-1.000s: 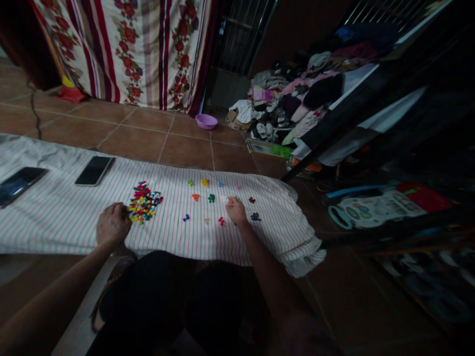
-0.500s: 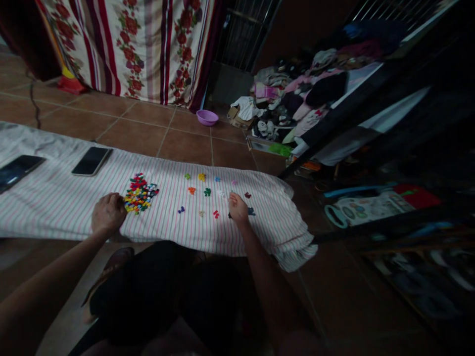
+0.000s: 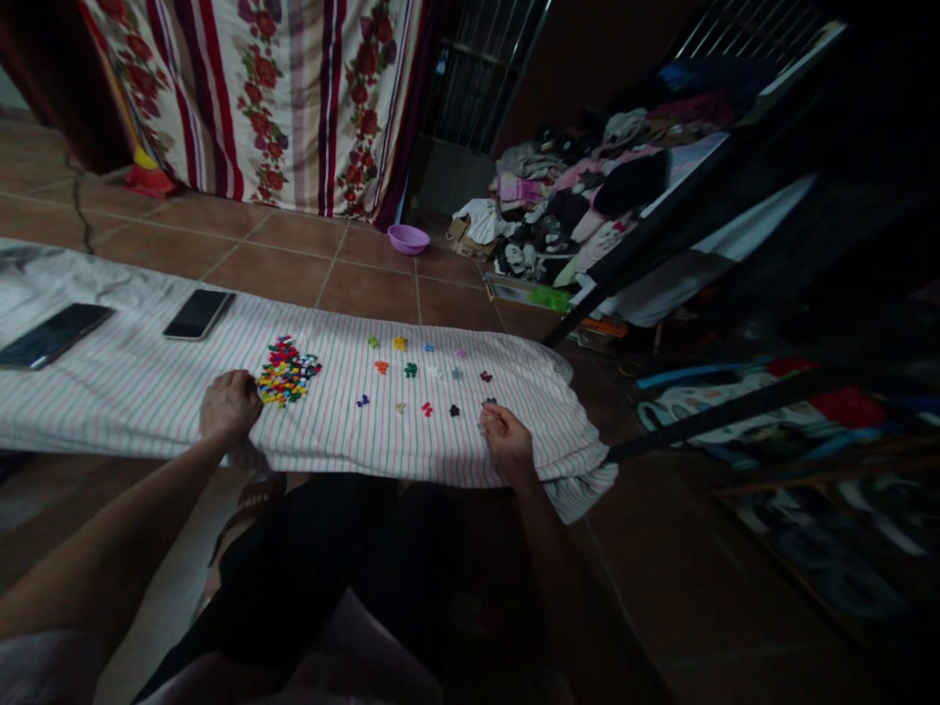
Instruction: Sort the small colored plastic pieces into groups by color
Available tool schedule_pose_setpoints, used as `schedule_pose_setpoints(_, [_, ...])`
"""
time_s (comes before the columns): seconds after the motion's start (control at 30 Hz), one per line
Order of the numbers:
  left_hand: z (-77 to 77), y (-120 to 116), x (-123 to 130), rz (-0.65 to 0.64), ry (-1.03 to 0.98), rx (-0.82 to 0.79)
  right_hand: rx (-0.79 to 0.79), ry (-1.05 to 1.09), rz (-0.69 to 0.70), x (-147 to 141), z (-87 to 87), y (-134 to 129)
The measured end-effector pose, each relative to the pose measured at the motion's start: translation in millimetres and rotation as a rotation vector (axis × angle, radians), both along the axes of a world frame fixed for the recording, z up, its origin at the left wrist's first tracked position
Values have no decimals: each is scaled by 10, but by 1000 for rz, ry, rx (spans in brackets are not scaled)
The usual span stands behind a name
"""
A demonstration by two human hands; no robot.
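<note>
A mixed pile of small colourful plastic pieces point(image 3: 286, 377) lies on the striped cloth point(image 3: 338, 431). At its left edge rests my left hand point(image 3: 229, 403), fingers curled down; whatever they hold is hidden. My right hand point(image 3: 508, 439) is pinched at the right end, touching or just over a few dark grey pieces point(image 3: 490, 401); what is between the fingertips is too small to make out. Small single-colour groups are spread between the hands, among them yellow pieces point(image 3: 399, 344), orange pieces point(image 3: 381, 367), green pieces point(image 3: 410, 370), red pieces point(image 3: 427, 409) and black pieces point(image 3: 454, 410).
Two phones, a nearer one point(image 3: 55, 336) and a farther one point(image 3: 198, 314), lie left of the pile. Beyond the cloth are a purple basin point(image 3: 408, 239) on the tiled floor, a flowered curtain point(image 3: 294, 108) and a heap of clothes point(image 3: 573, 186). A dark bar crosses the right side.
My right hand has moved right and toward me, from the white pieces to the dark grey ones, uncovering light grey and black groups. My left hand stays beside the pile. The view has shifted slightly.
</note>
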State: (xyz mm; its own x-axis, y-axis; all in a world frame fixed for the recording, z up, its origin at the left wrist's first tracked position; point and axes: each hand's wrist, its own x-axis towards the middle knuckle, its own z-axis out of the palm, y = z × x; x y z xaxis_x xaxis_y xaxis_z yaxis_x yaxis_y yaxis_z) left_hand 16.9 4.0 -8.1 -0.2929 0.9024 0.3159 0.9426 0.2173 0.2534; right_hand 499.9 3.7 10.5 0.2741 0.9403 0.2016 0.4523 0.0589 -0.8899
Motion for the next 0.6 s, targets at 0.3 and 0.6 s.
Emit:
schedule_pose_setpoints(0.3, [57,-37,25,5,-16,4,-4,-10,49,-352,172,-32])
schedule_pose_setpoints(0.6, [-15,6,-7,-11,-19,28,-23,-22,110,-922,203,170])
